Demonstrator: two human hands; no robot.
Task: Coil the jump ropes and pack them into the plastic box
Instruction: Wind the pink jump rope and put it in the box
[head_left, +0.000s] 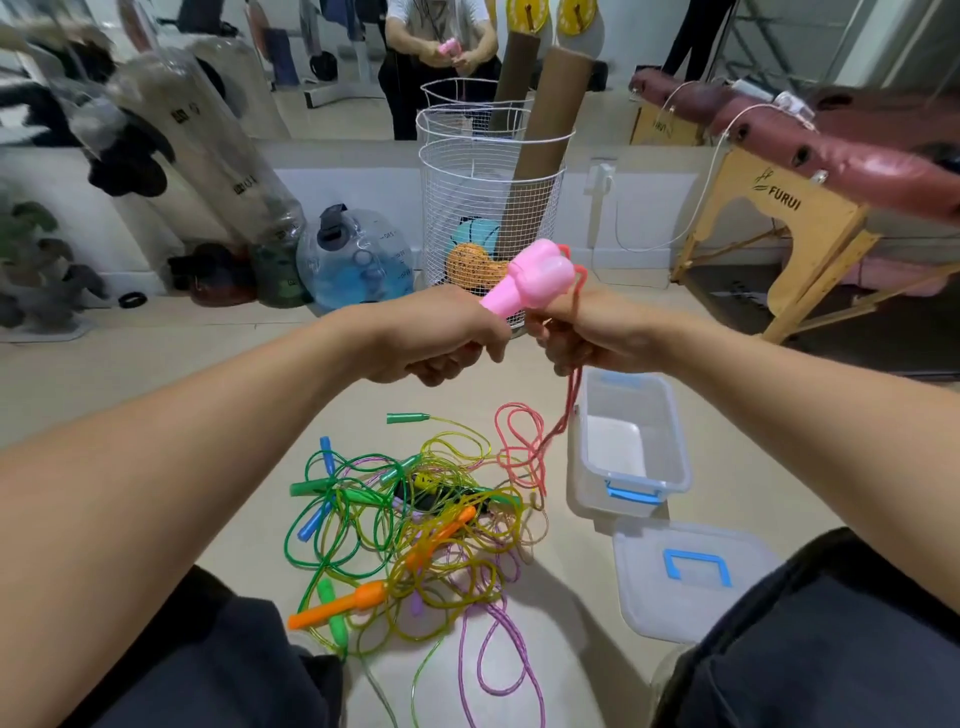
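Note:
My left hand (441, 338) grips the pink handles (530, 278) of a jump rope, held up at chest height. My right hand (582, 338) is right beside it, fingers curled round the red cord (563, 415), which runs over the handle tops and hangs down to a loose loop (519, 447) on the floor. Below lies a tangled pile of jump ropes (415, 519) in green, yellow, orange, blue and purple. The clear plastic box (675, 457) with a blue latch stands open to the right of the pile, nothing inside it. Its lid (691, 577) lies in front of it.
A white wire basket (488, 208) with cardboard tubes and balls stands ahead by a mirror wall. A wooden massage table (810, 218) is at the right. Bottles and bags (260, 208) line the left wall. My knees (810, 639) frame the pile.

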